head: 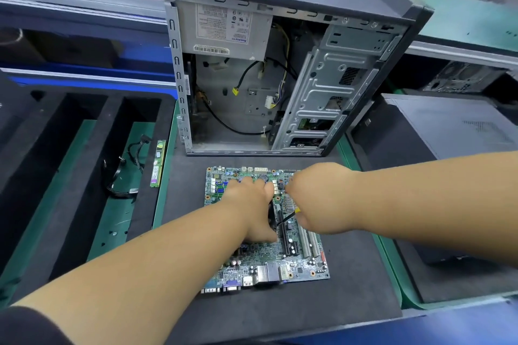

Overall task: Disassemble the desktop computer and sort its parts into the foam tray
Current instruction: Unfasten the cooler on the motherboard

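Motherboard out of the case, both hands working on it.

The left hand point(252, 204) lies over the middle of the motherboard point(266, 255), fingers spread flat and pressing; the right hand point(316, 196), just beside it, grips a thin screwdriver point(288, 217) whose tip points at the board below that hand. Beyond both hands stands the open computer case point(294, 70), holding the power supply point(224, 28) and loose cables. Well left of the hands, the foam tray point(84, 165) holds a RAM stick point(158, 164) and a cable bundle point(126, 168) in one slot.

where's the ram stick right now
In the head view the RAM stick stands on edge at left in the foam tray, beside the black cables, left of the motherboard.
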Available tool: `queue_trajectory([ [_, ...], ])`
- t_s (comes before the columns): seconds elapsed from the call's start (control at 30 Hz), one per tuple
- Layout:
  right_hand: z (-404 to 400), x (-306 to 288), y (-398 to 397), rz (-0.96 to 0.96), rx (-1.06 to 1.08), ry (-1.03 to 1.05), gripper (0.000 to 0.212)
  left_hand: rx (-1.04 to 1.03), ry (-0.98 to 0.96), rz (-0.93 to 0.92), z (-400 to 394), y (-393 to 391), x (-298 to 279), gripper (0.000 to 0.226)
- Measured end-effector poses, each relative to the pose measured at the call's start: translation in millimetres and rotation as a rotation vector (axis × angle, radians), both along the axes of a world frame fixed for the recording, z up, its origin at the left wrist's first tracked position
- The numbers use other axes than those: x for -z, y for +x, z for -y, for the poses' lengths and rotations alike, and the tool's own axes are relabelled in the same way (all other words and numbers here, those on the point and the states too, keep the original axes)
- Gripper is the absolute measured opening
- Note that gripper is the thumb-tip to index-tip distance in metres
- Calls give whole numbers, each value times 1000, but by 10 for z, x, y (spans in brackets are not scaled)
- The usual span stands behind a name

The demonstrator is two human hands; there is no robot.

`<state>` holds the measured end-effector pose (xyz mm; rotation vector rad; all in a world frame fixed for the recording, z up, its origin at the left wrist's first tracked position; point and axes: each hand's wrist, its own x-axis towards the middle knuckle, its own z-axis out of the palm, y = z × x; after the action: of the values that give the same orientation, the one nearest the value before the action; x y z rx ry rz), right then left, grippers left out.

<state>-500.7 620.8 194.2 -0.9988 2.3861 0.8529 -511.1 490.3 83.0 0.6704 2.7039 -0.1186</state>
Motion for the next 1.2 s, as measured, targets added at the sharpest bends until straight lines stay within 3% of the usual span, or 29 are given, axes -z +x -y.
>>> queue_trajectory([
  [0.13,50,-82,-107,211,299,114,37,3,-8,2,4,2,-14,87],
  [0.27,51,-66,-230,401,621,34,36,1,-1,-3,7,9,-9,87],
  [0.33,67,-70,-214,326,492,33,34,-2,3,-1,10,8,0,87],
  [0.47,89,-53,-83,53,-39,40,16,-4,8,5,12,3,16,92],
  [0.53,81,-73,-33,28,-328,122,11,-8,14,0,10,4,16,92],
  [0.6,47,-83,-37,22,-431,165,17,-10,18,-3,6,7,7,89],
  [0.73,42,-91,-38,-15,-147,24,10,-20,29,13,9,11,-14,84],
  [0.8,96,-107,-78,1,71,3,28,-18,26,13,10,4,-16,81],
  [0.93,190,-149,-213,273,503,41,30,-4,17,15,9,-15,11,89],
  [0.97,178,-139,-234,310,508,21,28,-5,21,10,11,-18,23,90],
  [1.1,133,-106,-152,83,115,26,24,-13,56,20,55,-39,53,85],
  [1.2,106,-115,-66,14,-257,-34,4,2,55,21,71,-63,65,75],
])
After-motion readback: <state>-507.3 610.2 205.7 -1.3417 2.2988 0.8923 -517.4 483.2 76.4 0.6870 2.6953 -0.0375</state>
